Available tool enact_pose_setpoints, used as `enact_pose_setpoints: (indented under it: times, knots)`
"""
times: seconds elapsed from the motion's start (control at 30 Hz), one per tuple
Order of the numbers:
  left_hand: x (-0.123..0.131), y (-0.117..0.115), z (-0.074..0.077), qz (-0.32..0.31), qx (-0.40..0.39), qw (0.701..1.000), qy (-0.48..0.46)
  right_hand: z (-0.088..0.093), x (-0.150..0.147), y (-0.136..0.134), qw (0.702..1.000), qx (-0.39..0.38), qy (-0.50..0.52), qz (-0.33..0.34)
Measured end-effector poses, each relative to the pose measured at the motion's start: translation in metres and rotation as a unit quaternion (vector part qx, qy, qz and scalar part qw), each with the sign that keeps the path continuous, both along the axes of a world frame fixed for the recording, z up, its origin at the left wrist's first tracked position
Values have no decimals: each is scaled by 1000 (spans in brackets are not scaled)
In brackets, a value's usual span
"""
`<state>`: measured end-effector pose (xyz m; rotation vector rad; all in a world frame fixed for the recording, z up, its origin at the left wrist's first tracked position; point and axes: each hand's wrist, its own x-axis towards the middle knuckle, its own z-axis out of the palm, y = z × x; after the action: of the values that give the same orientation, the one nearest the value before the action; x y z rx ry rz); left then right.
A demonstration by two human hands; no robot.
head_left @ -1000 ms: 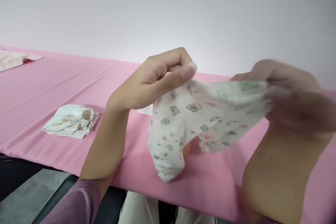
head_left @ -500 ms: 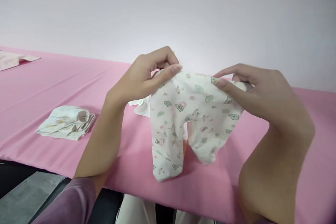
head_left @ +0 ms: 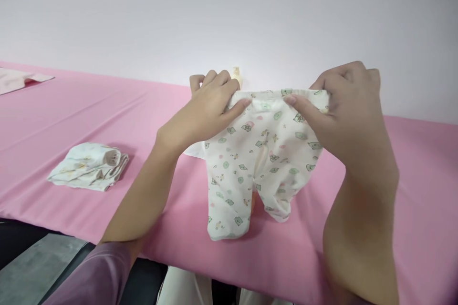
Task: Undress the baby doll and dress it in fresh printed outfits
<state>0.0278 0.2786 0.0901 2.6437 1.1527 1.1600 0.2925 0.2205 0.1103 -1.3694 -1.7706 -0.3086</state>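
Note:
A small pair of white baby footed trousers [head_left: 257, 162] with green and pink animal prints hangs above the pink table [head_left: 107, 114], its feet touching the cloth near the front edge. My left hand [head_left: 207, 109] pinches the left end of the waistband. My right hand [head_left: 339, 109] grips the right end, and the waistband is stretched between them. Something small and pale yellow [head_left: 236, 75] shows just behind my left hand, mostly hidden.
A folded white printed garment [head_left: 89, 164] lies on the table to the left. Another pale pink cloth [head_left: 17, 78] lies at the far left edge. A white wall [head_left: 229, 24] runs behind the table. The table's front edge is close to my body.
The trousers went from bunched and sideways to hanging upright. My right hand moved in and took the waistband, and both hands have pulled it out straight.

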Motion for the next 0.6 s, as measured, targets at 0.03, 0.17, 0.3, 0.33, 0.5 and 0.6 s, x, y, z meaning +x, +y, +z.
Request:
enact_pose_setpoints:
  times: [0.03, 0.17, 0.3, 0.33, 0.5, 0.6]
  knots:
    - [2, 0, -1, -10, -4, 1000, -17, 0, -3, -2, 999, -24, 31, -5]
    - [11, -5, -1, -45, -30, 992, -111, 0, -10, -8, 975, -140, 165, 47]
    - [18, -21, 2, -82, -137, 972, -173, -4, -13, -10, 959, -132, 205, 143]
    - [20, -25, 3, -90, -160, 965, -186, -5, -15, -11, 954, -139, 217, 152]
    - [25, -36, 8, -134, -222, 940, -221, -2, -31, -23, 930, -172, 256, 202]
    - [25, -36, 9, -154, -228, 936, -222, 2, -43, -32, 917, -185, 253, 246]
